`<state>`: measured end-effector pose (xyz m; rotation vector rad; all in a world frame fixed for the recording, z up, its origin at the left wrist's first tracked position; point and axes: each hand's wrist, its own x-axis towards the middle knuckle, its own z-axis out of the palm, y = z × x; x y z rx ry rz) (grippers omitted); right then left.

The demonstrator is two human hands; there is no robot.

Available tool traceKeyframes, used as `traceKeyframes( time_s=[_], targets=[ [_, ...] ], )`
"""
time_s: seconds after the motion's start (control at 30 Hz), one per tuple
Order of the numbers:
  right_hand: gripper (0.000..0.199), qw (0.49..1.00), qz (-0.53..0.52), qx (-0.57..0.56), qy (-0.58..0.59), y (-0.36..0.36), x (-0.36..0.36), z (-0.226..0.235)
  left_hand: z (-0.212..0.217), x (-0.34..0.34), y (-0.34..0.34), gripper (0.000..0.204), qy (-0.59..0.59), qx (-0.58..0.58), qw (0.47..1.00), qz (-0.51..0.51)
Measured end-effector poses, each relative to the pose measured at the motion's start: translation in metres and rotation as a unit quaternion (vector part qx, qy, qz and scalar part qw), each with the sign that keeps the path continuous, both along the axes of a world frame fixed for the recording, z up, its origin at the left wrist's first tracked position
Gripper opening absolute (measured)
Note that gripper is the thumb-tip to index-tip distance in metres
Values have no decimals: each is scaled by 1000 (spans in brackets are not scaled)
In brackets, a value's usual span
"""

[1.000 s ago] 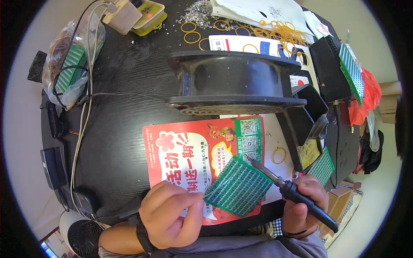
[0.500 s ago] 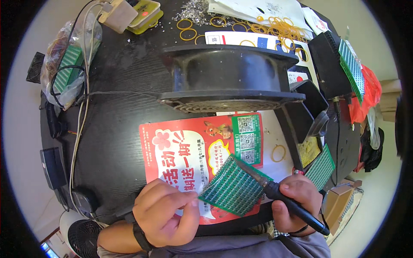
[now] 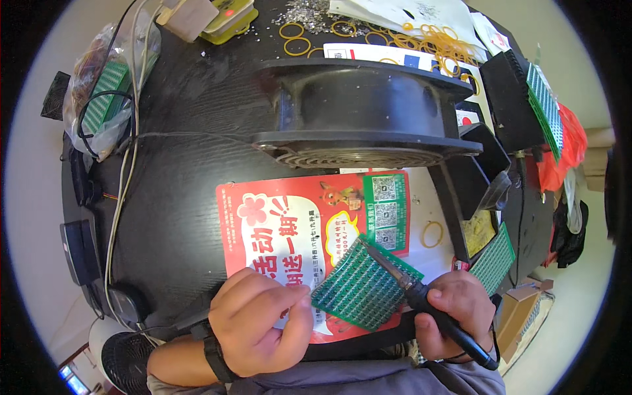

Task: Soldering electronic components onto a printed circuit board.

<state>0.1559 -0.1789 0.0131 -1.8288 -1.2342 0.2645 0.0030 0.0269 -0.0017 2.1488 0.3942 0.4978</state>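
Board: a square green circuit board with rows of small pale pads (image 3: 365,286), sitting tilted corner-up over the lower right of the flyer; can't tell if it's resting on it or held just above.
Left hand: the left hand (image 3: 260,322) has thumb and forefinger pinched together on the board's left corner, other fingers curled in. There's a black wristband (image 3: 215,359) too.
Right hand: the right hand (image 3: 457,309) is wrapped around the handle of the iron.
Iron: a black-handled soldering iron with a dark metal shaft (image 3: 415,289), slanting up-left across the board, tip by its top corner. Can't tell if it's actually touching.
Under it all: a glossy red flyer with a white bubble and green panel (image 3: 232,204), on a black wood-grain table (image 3: 184,204).
Just right: one loose amber rubber band (image 3: 423,241), then a black angular metal stand (image 3: 449,197) with a worn yellow sponge (image 3: 479,235).
Behind: a chunky black round-bodied fan (image 3: 368,105) lying flat.
Far edge: a heap of amber rubber bands (image 3: 434,41) near scattered silvery bits (image 3: 304,18).
Off left: a clear plastic bag (image 3: 145,49) holding more green boards (image 3: 108,99).
Off right: a bright red plastic bag (image 3: 571,148).
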Motion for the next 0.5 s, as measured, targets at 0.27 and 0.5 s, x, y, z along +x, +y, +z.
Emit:
traceKeyframes(
  time_s=[0.27,0.5],
  targets=[
    [38,1000,-1,11,-17,0,-1,1,0,1,0,17,-6,7,1000,-4],
    [37,1000,5,14,-27,3,-3,2,-2,2,0,17,-11,16,1000,-5]
  ],
)
